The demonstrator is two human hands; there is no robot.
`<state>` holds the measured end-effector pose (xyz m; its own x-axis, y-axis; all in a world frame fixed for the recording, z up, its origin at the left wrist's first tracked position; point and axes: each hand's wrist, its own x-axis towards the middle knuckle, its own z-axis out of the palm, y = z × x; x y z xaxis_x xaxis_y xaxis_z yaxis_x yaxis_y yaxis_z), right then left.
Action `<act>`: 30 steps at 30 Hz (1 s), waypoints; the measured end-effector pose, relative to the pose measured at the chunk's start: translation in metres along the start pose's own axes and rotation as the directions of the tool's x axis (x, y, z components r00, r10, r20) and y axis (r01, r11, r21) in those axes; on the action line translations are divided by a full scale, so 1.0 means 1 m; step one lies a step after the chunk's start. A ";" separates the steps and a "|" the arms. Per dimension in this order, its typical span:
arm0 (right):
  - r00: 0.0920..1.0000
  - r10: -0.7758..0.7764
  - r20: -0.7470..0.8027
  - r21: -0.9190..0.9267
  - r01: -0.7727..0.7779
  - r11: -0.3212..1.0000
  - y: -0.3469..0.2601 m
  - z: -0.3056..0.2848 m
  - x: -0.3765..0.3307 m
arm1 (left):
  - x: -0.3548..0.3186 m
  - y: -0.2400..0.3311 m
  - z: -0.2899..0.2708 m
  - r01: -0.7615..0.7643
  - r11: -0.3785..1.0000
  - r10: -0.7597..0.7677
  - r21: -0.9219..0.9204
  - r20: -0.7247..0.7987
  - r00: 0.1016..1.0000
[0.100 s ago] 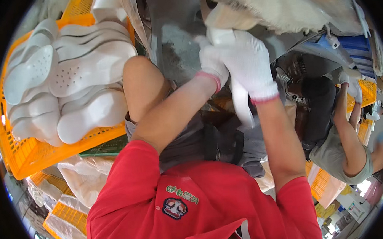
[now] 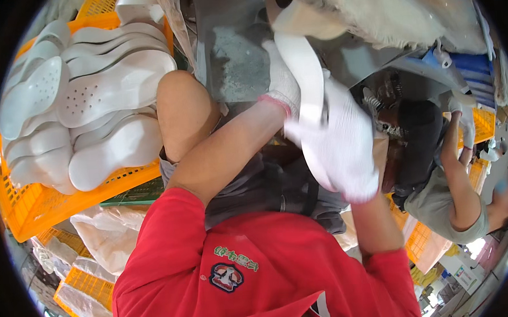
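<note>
A white, curved shoe sole (image 2: pixel 303 70) stands edge-on in front of me, its upper end against a cream-coloured, rounded wheel or pad (image 2: pixel 307 21). My left hand (image 2: pixel 284 79), in a white knit glove, holds the sole from its left side; some of its fingers are hidden behind it. Lower down, my right hand (image 2: pixel 340 139), gloved the same way and slightly blurred, grips the sole with its fingers across it. The sole's lower end shows partly beneath that hand.
At left, an orange crate (image 2: pixel 33 213) holds several stacked white soles (image 2: pixel 115 88). Grey metal sheeting (image 2: pixel 231 50) lies beyond my hands. Pale fluffy material (image 2: pixel 378 14) hangs at upper right. A co-worker (image 2: pixel 448 200) sits at right, near orange crates and a blue bin (image 2: pixel 472 69).
My right hand has slid from beside the left hand down toward me along the sole. More of the sole's upper part now shows. My left hand stays near its place.
</note>
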<state>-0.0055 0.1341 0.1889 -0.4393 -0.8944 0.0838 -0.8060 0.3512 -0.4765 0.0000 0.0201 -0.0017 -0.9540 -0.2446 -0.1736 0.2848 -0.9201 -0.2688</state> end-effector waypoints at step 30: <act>0.894 0.367 0.255 0.967 -0.243 -0.079 0.050 0.007 -0.021 | 0.022 0.036 0.062 -0.433 -0.027 0.509 0.901 0.385 0.770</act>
<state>-0.0338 0.1690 0.1569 -0.5879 -0.7415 -0.3233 0.5538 -0.0776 -0.8290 -0.0162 -0.0367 0.0433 -0.6259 -0.7742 0.0946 0.3205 -0.1447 0.9361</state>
